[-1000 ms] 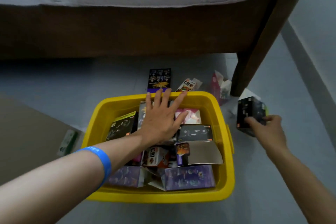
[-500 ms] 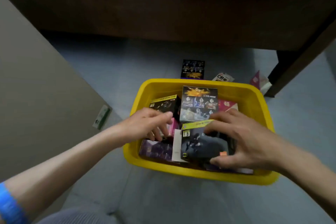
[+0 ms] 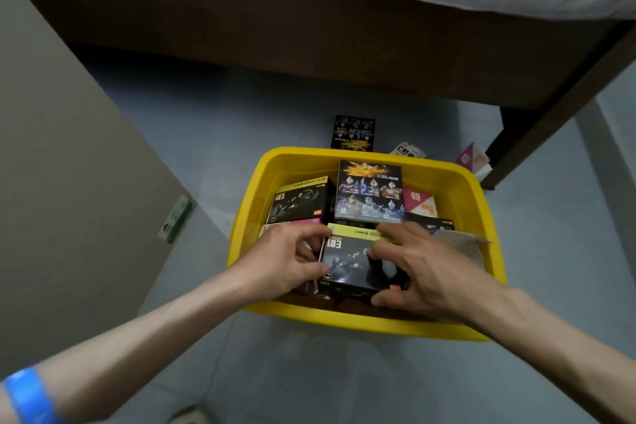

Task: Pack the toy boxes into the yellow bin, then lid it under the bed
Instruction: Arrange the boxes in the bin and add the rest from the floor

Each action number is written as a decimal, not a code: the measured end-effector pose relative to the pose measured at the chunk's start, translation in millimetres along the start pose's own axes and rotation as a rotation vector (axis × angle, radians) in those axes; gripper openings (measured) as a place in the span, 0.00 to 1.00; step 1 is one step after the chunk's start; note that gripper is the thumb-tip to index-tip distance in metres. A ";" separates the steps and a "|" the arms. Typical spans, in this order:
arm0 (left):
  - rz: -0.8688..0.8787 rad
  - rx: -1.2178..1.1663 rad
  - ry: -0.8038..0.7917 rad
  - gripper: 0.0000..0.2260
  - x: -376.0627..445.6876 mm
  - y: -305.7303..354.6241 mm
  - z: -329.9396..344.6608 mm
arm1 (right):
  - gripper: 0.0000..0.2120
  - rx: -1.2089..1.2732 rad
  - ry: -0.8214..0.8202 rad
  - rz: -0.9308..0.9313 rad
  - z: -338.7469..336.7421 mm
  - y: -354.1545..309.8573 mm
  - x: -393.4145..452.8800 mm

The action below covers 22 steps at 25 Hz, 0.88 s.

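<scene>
The yellow bin (image 3: 254, 189) stands on the grey floor in front of the bed, holding several toy boxes. A black box with a yellow strip (image 3: 347, 258) lies on top at the bin's near side. My right hand (image 3: 423, 268) grips its right and near edges, and my left hand (image 3: 289, 258) holds its left edge. Behind it in the bin lie a second black box (image 3: 299, 200), a dark box with figures (image 3: 370, 193) and a pink box (image 3: 420, 205). No lid is in view.
Beyond the bin on the floor lie a dark toy box (image 3: 352, 132), a small white box (image 3: 406, 150) and a pink box (image 3: 473, 158) by the brown bed leg (image 3: 537, 127). A beige panel (image 3: 62, 182) with a green label (image 3: 175, 218) stands at the left.
My right hand picked up the black box from the floor at the right and brought it into the bin. My left hand left the boxes and closed on its left edge.
</scene>
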State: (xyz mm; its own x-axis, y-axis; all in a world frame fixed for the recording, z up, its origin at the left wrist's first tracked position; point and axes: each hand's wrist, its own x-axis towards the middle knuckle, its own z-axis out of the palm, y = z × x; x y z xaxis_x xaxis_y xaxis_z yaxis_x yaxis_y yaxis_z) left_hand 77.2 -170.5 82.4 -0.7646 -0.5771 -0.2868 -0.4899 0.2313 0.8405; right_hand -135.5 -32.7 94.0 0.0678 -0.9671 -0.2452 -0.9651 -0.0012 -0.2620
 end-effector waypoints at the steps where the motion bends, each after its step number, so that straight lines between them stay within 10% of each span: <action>1: 0.019 0.039 0.001 0.23 0.1 0.3 1.3 | 0.28 -0.019 0.012 -0.004 -1.0 0.4 -2.8; 11: 0.365 0.536 0.239 0.14 88.4 54.6 -28.2 | 0.24 0.147 0.488 0.072 -56.4 38.8 33.4; 15: 0.205 1.035 -0.045 0.32 157.2 71.0 -5.7 | 0.25 -0.053 0.194 0.400 -48.1 95.6 44.5; 22: 0.258 0.960 -0.098 0.35 164.9 35.7 27.8 | 0.23 0.202 0.433 0.674 -31.2 200.9 67.2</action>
State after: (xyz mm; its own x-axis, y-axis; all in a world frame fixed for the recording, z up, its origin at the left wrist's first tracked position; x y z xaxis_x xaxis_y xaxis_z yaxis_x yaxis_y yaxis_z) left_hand -78.0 -235.6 52.4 -0.9053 -0.3631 -0.2204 -0.4019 0.9002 0.1676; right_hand -332.8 -105.9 54.0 -0.6530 -0.7563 -0.0397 -0.6967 0.6205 -0.3599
